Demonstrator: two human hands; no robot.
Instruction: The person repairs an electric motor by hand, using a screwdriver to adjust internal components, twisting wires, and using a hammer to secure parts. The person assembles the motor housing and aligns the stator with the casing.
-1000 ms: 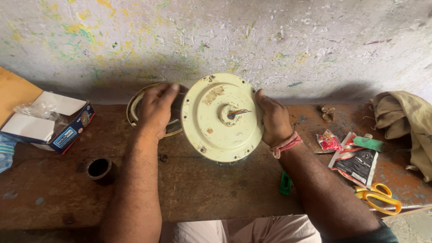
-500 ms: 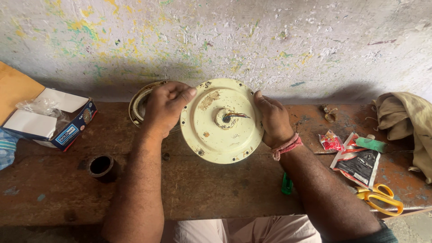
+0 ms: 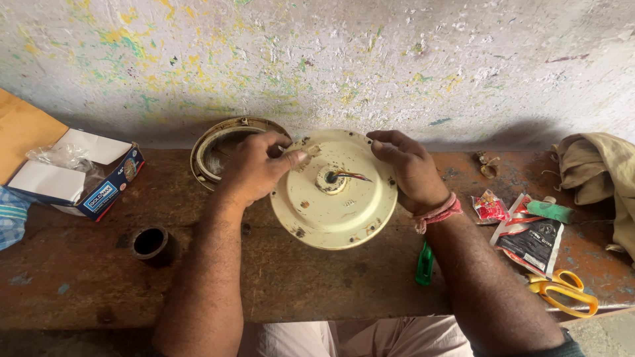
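Left hand (image 3: 254, 165) closed in grip on upper-left rim of cream round motor cover (image 3: 334, 190), thumb on top face. Right hand (image 3: 410, 168) grips upper-right rim. Cover tilted, at centre of wooden desk (image 3: 86, 291). Second round shell (image 3: 221, 149) behind left hand. Black ring (image 3: 151, 242) left; green screwdriver handle (image 3: 424, 263), yellow scissors (image 3: 562, 291) right.

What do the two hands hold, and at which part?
Both hold the cream round cover by its upper rim: left hand at the upper left, right hand at the upper right.
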